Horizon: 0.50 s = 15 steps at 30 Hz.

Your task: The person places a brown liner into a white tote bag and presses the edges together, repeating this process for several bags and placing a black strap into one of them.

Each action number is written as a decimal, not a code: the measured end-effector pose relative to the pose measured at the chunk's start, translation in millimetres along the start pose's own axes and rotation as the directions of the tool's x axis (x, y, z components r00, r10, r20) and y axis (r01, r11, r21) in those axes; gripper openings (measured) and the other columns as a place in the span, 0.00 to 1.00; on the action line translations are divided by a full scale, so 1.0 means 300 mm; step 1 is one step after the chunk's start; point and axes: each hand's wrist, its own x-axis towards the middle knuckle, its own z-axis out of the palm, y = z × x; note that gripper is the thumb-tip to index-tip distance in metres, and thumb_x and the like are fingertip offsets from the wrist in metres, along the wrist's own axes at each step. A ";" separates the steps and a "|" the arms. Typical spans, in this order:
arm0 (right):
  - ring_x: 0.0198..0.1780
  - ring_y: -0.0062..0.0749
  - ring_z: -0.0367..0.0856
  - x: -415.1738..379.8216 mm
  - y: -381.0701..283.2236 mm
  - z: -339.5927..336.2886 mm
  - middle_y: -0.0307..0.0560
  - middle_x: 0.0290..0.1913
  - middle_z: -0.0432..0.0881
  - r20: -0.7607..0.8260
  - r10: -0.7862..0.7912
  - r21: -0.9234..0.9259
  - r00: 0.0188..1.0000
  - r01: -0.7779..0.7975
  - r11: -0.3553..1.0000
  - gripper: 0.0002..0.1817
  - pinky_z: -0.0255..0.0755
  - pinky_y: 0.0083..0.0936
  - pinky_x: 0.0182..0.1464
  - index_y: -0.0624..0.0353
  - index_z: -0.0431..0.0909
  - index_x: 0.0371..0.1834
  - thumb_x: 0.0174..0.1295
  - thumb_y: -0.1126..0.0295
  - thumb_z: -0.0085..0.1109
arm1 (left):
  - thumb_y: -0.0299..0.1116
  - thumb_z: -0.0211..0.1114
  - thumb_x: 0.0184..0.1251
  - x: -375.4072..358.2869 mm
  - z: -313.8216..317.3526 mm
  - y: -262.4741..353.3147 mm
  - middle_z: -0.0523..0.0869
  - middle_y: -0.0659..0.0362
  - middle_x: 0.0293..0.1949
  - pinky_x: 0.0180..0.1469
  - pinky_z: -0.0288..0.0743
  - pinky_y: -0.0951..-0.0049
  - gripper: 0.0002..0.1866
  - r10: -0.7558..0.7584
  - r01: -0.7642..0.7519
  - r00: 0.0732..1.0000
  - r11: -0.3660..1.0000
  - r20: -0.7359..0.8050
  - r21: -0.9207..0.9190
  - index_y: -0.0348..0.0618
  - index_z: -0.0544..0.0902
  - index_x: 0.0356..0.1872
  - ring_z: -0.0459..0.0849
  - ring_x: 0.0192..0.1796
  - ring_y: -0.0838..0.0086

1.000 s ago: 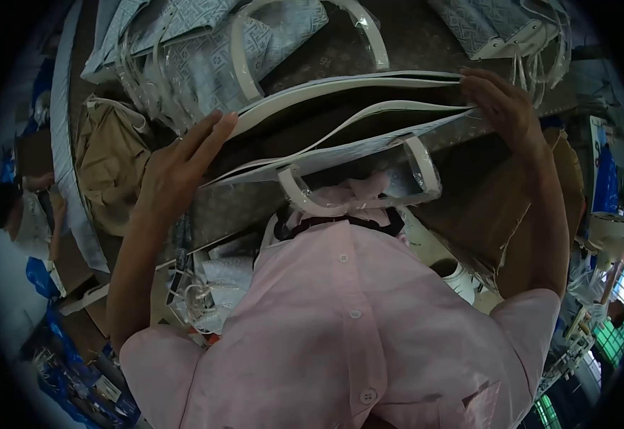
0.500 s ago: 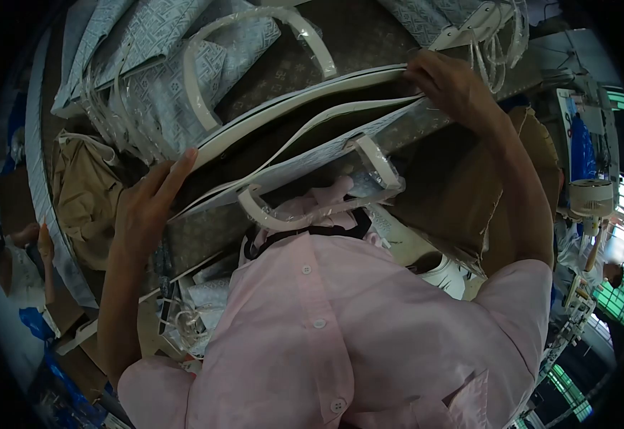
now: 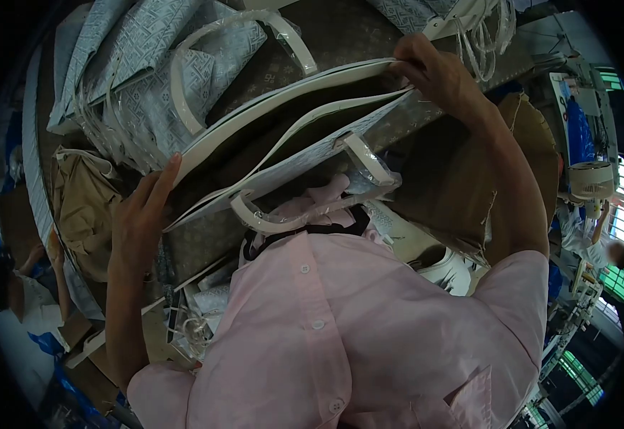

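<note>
A patterned grey-white bag (image 3: 305,156) with a pale rim lies across the brown patterned table top, its mouth spread and its inside dark. My left hand (image 3: 144,207) grips the bag's left end, index finger along the rim. At the right end, my right hand (image 3: 430,71) pinches the rim's corner between thumb and fingers. One plastic-wrapped handle (image 3: 178,86) arches over the far side. The other wrapped handle (image 3: 319,214) hangs on the near side, close to my pink shirt.
More patterned pieces with wrapped straps (image 3: 133,71) lie at the back left, others at the back right. A brown cloth bundle (image 3: 87,204) sits left, a cardboard box (image 3: 523,150) right. People are at both sides, one at left (image 3: 33,289).
Both hands have shifted slightly left and away from me in the view, with the bag between them. The person at the far left has changed posture.
</note>
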 end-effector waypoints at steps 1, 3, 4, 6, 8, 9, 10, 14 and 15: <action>0.30 0.46 0.79 -0.002 0.016 0.004 0.50 0.27 0.77 0.007 -0.064 -0.015 0.998 0.064 0.998 0.07 0.71 0.36 0.31 0.59 0.68 0.38 0.63 0.70 0.55 | 0.13 0.60 0.51 0.000 0.005 -0.007 0.83 0.53 0.39 0.35 0.77 0.70 0.34 -0.006 0.005 1.000 1.000 -0.009 -0.018 0.47 0.71 0.63 0.84 0.36 0.63; 0.30 0.45 0.79 -0.002 0.040 0.006 0.49 0.27 0.77 0.012 -0.123 -0.034 0.992 0.123 0.992 0.07 0.71 0.35 0.31 0.59 0.68 0.38 0.63 0.70 0.54 | 0.14 0.60 0.52 -0.017 0.021 -0.036 0.83 0.52 0.39 0.36 0.77 0.71 0.33 -0.023 0.022 0.999 0.999 -0.035 -0.032 0.47 0.72 0.63 0.84 0.36 0.64; 0.30 0.45 0.79 0.000 0.048 0.010 0.48 0.28 0.77 -0.014 -0.207 -0.076 0.978 0.205 0.976 0.06 0.71 0.35 0.32 0.58 0.69 0.39 0.63 0.70 0.54 | 0.15 0.61 0.53 -0.027 0.028 -0.051 0.83 0.52 0.38 0.36 0.77 0.71 0.31 -0.047 0.044 0.997 0.998 -0.060 -0.046 0.47 0.72 0.62 0.84 0.35 0.64; 0.29 0.44 0.79 -0.001 0.051 0.010 0.48 0.28 0.78 -0.035 -0.291 -0.114 0.956 0.285 0.952 0.06 0.71 0.34 0.32 0.58 0.70 0.39 0.64 0.70 0.53 | 0.16 0.61 0.54 -0.037 0.037 -0.070 0.84 0.51 0.38 0.38 0.77 0.72 0.29 -0.124 0.117 0.991 0.982 -0.041 -0.146 0.45 0.73 0.61 0.85 0.36 0.64; 0.29 0.43 0.78 0.000 0.050 0.003 0.48 0.29 0.78 0.018 -0.174 -0.031 0.985 0.174 0.984 0.06 0.71 0.33 0.32 0.59 0.72 0.39 0.63 0.69 0.54 | 0.17 0.61 0.55 -0.057 0.045 -0.088 0.84 0.50 0.39 0.39 0.78 0.72 0.28 -0.208 0.199 0.978 0.951 -0.013 -0.238 0.44 0.74 0.60 0.85 0.37 0.64; 0.29 0.43 0.78 -0.002 0.051 0.004 0.48 0.29 0.78 0.018 -0.178 -0.025 0.984 0.178 0.984 0.06 0.71 0.33 0.32 0.59 0.72 0.39 0.63 0.69 0.54 | 0.18 0.60 0.56 -0.068 0.051 -0.099 0.84 0.49 0.41 0.41 0.78 0.72 0.26 -0.282 0.271 0.959 0.916 0.003 -0.295 0.42 0.75 0.58 0.85 0.39 0.64; 0.30 0.43 0.79 -0.004 0.053 0.003 0.48 0.30 0.79 -0.008 -0.203 -0.056 0.979 0.203 0.978 0.06 0.72 0.32 0.33 0.59 0.74 0.39 0.63 0.70 0.54 | 0.19 0.60 0.56 -0.075 0.053 -0.106 0.84 0.49 0.44 0.42 0.78 0.71 0.24 -0.356 0.340 0.934 0.873 0.021 -0.349 0.41 0.76 0.57 0.85 0.41 0.63; 0.36 0.38 0.82 -0.032 0.081 0.023 0.47 0.37 0.82 -0.059 -0.215 -0.101 0.975 0.208 0.973 0.10 0.75 0.28 0.38 0.60 0.78 0.45 0.61 0.78 0.53 | 0.16 0.59 0.55 -0.046 0.017 -0.057 0.81 0.50 0.50 0.45 0.79 0.70 0.24 -0.012 0.003 0.985 0.999 -0.175 -0.051 0.41 0.77 0.55 0.84 0.46 0.61; 0.38 0.36 0.83 -0.036 0.089 0.028 0.47 0.39 0.82 -0.068 -0.227 -0.086 0.971 0.221 0.971 0.12 0.76 0.27 0.39 0.60 0.78 0.46 0.60 0.81 0.53 | 0.15 0.58 0.54 -0.051 0.007 -0.052 0.81 0.51 0.51 0.45 0.80 0.70 0.24 0.004 -0.006 0.989 1.000 -0.150 -0.012 0.41 0.77 0.55 0.84 0.46 0.60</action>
